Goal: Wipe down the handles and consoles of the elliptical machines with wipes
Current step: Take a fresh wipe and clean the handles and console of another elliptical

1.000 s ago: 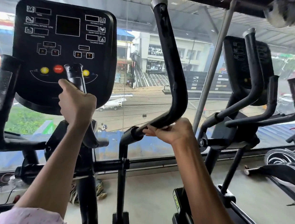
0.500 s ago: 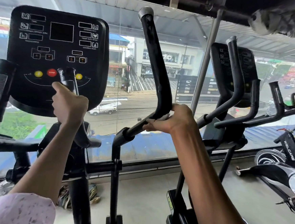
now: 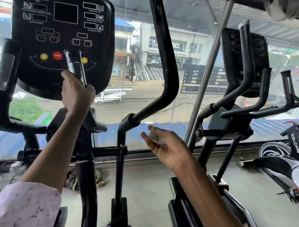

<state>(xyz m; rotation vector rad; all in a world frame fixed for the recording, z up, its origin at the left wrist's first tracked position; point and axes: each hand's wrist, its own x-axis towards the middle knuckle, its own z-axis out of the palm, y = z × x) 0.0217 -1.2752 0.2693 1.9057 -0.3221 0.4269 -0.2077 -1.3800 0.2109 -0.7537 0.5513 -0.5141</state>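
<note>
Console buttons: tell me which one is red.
The round STOP button, sitting between the two yellow buttons on the near console.

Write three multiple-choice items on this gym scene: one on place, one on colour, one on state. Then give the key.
1. Where is the wipe?
A. in the right hand
B. on the console
C. on the floor

2. What colour is the STOP button?
A. green
B. red
C. blue

3. How does the left hand stand?
A. open in the air
B. flat on the console
C. closed on a grip

Key: 1 A, the wipe lies on the open right hand. 2 B, it shows red on the console. 3 C, the fingers wrap the centre grip.
</note>
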